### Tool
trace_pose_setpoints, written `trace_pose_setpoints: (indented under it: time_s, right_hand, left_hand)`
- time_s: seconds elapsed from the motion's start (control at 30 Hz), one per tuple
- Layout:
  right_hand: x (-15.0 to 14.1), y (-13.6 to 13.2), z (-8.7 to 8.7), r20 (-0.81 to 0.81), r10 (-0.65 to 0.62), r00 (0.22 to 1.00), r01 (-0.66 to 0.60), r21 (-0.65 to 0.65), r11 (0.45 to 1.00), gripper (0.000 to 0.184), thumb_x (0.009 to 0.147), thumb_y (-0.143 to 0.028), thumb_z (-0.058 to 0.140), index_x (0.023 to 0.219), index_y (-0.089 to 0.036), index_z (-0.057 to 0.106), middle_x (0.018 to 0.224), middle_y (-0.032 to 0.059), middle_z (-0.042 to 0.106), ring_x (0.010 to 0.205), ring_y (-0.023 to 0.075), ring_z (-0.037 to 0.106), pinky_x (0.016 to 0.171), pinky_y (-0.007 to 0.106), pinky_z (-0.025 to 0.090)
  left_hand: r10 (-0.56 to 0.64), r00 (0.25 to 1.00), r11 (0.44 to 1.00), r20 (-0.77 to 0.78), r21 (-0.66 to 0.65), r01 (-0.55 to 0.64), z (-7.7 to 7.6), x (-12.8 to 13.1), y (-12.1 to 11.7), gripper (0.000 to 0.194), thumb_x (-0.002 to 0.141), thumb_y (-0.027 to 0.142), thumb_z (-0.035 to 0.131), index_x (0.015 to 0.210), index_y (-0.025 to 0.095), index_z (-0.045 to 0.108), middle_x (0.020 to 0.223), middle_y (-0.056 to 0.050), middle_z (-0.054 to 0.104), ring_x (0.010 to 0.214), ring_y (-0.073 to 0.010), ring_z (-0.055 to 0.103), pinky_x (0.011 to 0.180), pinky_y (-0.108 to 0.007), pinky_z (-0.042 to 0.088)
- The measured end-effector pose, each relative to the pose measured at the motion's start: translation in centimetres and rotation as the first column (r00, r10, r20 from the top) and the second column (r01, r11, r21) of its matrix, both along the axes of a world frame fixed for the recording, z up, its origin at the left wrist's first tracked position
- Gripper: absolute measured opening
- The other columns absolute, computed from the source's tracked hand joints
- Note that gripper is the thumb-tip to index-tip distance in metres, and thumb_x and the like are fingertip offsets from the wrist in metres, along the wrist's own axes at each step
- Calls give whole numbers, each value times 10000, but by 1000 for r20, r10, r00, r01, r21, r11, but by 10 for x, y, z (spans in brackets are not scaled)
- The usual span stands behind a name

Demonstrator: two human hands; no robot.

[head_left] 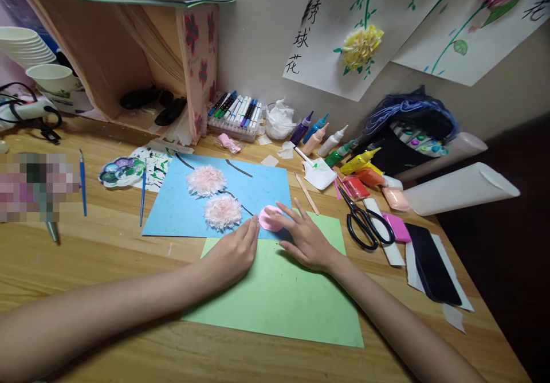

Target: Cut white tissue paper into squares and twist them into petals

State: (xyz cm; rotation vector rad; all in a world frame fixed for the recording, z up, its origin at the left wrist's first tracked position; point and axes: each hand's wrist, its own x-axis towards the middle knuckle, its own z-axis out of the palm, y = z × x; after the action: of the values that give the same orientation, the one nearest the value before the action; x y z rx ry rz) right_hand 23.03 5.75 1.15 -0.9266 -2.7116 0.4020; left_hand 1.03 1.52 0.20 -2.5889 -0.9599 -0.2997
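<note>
A flat pink clay disc [269, 218] lies at the lower right edge of the blue sheet [270, 185]. My right hand [307, 237] is over it with fingers spread, one fingertip resting on the clay. Close by on the left, my left hand [236, 251] has its fingers pressed together, tips at the disc's edge; whether they pinch anything is hidden. Two fluffy pale pink paper flowers, an upper one [206, 181] and a lower one [222, 211], sit on the blue sheet among dark painted stems. Beneath both hands, a green sheet [279, 297] overlaps the blue one.
Black-handled scissors [367, 222], a pink clay packet [397, 227] and a phone [433, 262] lie to the right. Paint bottles [333, 142] and a marker box [235, 116] stand at the back. Brushes [143, 196] and a palette [121, 171] are on the left. A wooden stick [306, 192] lies beyond my right hand.
</note>
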Motion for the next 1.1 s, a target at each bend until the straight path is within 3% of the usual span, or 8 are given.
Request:
trace_pose_setpoints:
  time_s: [0.07, 0.2, 0.33, 0.6, 0.9, 1.1]
  right_hand:
    - [-3, 0, 1, 42, 47, 998, -45, -39, 998, 546, 930, -392, 384, 1418, -197, 236, 1408, 91, 437, 1392, 222, 210, 1135, 557, 79]
    - [-7, 0, 0, 20, 15, 1000, -14, -32, 999, 514, 941, -369, 363, 1416, -220, 238, 1389, 81, 462, 1379, 219, 250, 1129, 577, 7]
    - [-6, -1, -3, -26, 1, 1000, -2, -16, 1000, 536, 936, -383, 365, 1423, -211, 222, 1416, 77, 428, 1394, 239, 201, 1124, 589, 5]
    - [-7, -1, -1, 30, -15, 999, 16, -42, 999, 563, 928, -422, 375, 1427, -214, 220, 1462, 43, 361, 1407, 247, 141, 1123, 581, -35]
    - [-8, 0, -1, 65, -98, 993, 101, -53, 993, 517, 918, -450, 391, 1380, -229, 322, 1456, 22, 371, 1411, 257, 116, 1132, 559, 85]
    - [-6, -1, -3, 21, -135, 991, 136, -19, 991, 508, 920, -430, 392, 1371, -213, 311, 1447, 37, 388, 1405, 247, 152, 1139, 547, 68]
  left_hand:
    - [8, 1000, 1000, -25, -1, -9, 0, 0, 0, 422, 788, 36, 372, 1153, -85, 548, 1198, -259, 575, 1077, -278, 589, 870, -339, 508]
    - [13, 999, 1000, -45, 3, -13, -1, 0, -1, 420, 802, 41, 356, 1158, -69, 550, 1204, -244, 578, 1087, -259, 585, 893, -325, 499]
    - [10, 1000, 1000, -23, -21, -10, -2, 0, 0, 409, 803, 42, 362, 1146, -71, 554, 1196, -257, 577, 1069, -269, 596, 852, -335, 518]
    - [-6, 1000, 1000, 4, -9, 6, 0, 1, 1, 398, 794, 40, 379, 1126, -85, 561, 1175, -274, 582, 1033, -289, 613, 813, -340, 531]
    - [-2, 1000, 1000, -13, 13, 2, 0, 1, 1, 404, 803, 43, 370, 1142, -82, 550, 1175, -256, 591, 1060, -272, 597, 859, -336, 503]
    - [-4, 1000, 1000, -6, -4, 4, 1, 1, 1, 401, 807, 37, 353, 1141, -84, 537, 1172, -271, 585, 1051, -255, 601, 854, -337, 503]
